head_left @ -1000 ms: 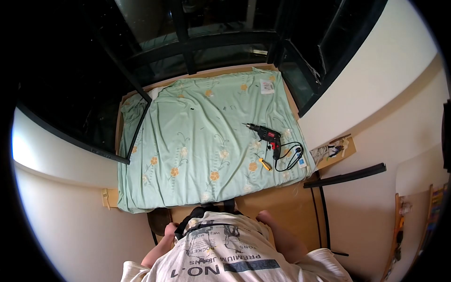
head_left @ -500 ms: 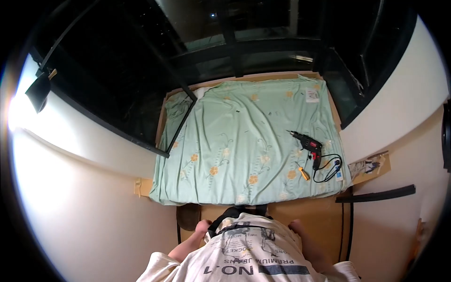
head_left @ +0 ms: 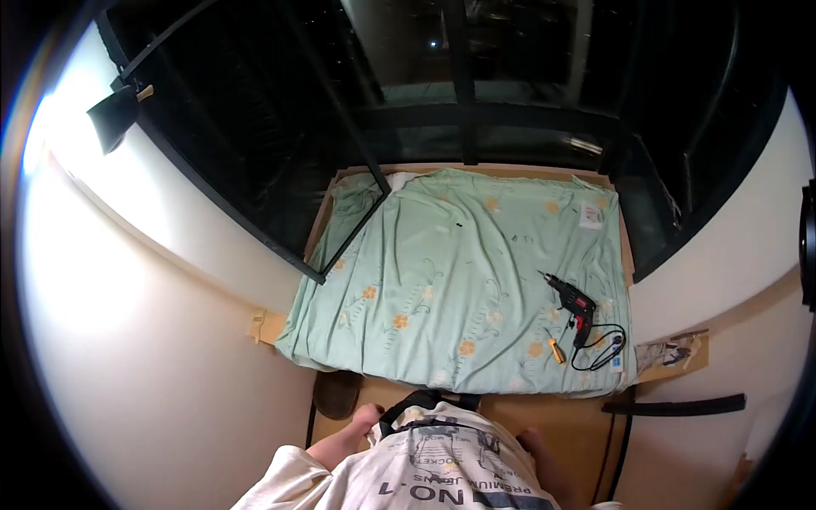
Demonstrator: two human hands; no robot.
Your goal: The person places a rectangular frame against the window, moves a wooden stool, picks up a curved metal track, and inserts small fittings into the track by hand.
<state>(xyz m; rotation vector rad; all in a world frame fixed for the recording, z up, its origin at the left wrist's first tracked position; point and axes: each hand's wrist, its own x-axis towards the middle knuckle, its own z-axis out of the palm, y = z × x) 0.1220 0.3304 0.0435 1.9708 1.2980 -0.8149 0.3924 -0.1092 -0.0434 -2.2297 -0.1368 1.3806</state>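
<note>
My left hand (head_left: 367, 415) is low beside my waist, close to a black strap or pouch (head_left: 416, 403); its fingers are mostly hidden and I cannot see whether it holds anything. My right hand (head_left: 530, 439) hangs at the other side of my shirt (head_left: 442, 455), dim and partly covered, fingers not readable. Ahead of both hands lies a green flowered cloth (head_left: 425, 255). On its right part rest a black and red power drill (head_left: 575, 304) with a coiled cord and a yellow-handled screwdriver (head_left: 557, 350). Neither hand touches these tools.
Dark window frames (head_left: 467, 110) rise behind the cloth. An open sash (head_left: 353, 238) reaches over its left side. A black lamp (head_left: 115, 115) hangs at the left wall. A black strip (head_left: 680, 406) and a cardboard piece (head_left: 676, 355) lie at right; a dark slipper (head_left: 337, 396) is on the floor.
The view has shifted, so the window, cloth and tools appear lower. Both hands stay near the waist, and the drill and screwdriver keep their places on the cloth.
</note>
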